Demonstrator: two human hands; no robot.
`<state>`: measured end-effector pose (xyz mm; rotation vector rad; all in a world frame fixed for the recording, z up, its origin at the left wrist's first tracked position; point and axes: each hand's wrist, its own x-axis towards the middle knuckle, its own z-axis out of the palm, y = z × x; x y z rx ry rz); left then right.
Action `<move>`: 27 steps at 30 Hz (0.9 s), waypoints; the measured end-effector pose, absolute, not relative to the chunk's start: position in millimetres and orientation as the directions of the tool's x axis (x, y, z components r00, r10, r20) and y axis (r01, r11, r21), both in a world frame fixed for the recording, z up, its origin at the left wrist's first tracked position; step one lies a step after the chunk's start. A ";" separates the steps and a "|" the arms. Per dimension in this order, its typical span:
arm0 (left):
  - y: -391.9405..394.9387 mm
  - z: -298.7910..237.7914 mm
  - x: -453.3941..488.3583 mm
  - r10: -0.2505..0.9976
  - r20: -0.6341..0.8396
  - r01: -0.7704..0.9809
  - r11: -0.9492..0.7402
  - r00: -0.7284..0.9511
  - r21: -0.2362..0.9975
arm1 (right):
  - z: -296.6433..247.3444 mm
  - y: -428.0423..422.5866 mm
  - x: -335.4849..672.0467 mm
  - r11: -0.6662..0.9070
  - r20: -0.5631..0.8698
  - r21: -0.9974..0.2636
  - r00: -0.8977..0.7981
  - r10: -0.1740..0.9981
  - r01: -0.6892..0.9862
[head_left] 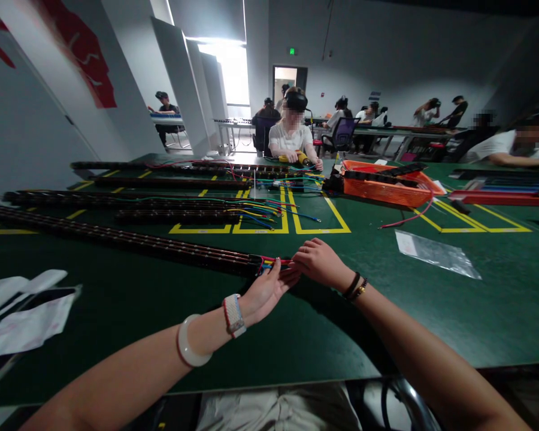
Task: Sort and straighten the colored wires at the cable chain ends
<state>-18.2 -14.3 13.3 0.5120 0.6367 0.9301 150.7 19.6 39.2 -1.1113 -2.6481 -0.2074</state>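
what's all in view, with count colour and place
table: one, green, in front
dark track: one, brownish black, nearest
wires: several, red, yellow, blue, at track end
other tracks: several, dark, far left
loose wires: several, multicoloured, far centre
basket: one, orange, far right
strips: several, red and blue, right edge
plastic bag: one, clear, right
packaging: several pieces, white, near left
tape outlines: several, yellow, on table
tool: one, yellow, with person opposite
people: several, varied clothing, background
exit sign: one, green, back wall
left grip: one, pale bangle, at the wires
right grip: one, dark bracelets, closed on wires
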 end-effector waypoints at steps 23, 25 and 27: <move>-11.3 7.8 -19.6 0.829 -0.296 -0.555 0.543 0.474 0.630 | 3.7 64.0 146.2 0.209 0.086 -0.875 -0.286 0.954 0.436; -10.7 6.6 -19.7 0.830 -0.302 -0.555 0.543 0.469 0.630 | 10.0 55.9 151.7 0.240 0.077 -0.807 -0.305 0.949 0.540; -10.1 6.0 -19.7 0.830 -0.308 -0.557 0.545 0.466 0.626 | 18.6 46.8 157.9 0.241 0.075 -0.726 -0.274 0.959 0.645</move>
